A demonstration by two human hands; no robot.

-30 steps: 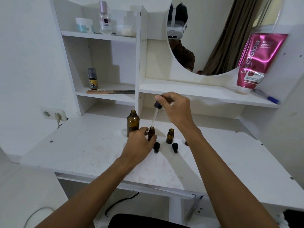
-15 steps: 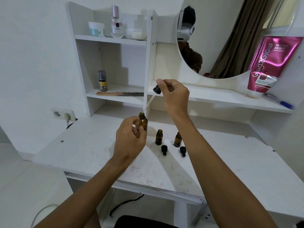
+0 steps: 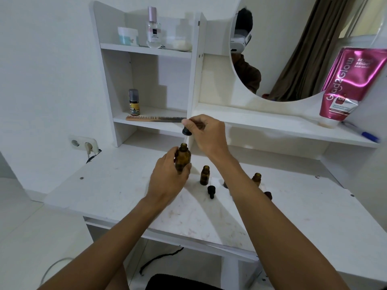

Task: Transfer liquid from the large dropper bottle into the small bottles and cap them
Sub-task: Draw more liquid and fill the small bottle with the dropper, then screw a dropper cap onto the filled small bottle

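The large amber glass bottle [image 3: 183,159] is gripped by the left hand [image 3: 167,178] near a small open amber bottle [image 3: 204,175]. Its black dropper [image 3: 187,131] is pinched by the right hand [image 3: 208,136] just above the mouth (pipette barely visible). If the rim is struck, liquid could be spilt.

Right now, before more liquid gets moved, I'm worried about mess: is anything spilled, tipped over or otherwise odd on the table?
Nothing stands out. The left small bottle and the right small bottle stand upright, uncapped; a small dropper cap lies on the table beside them. No puddle shows, only faint scuffs.
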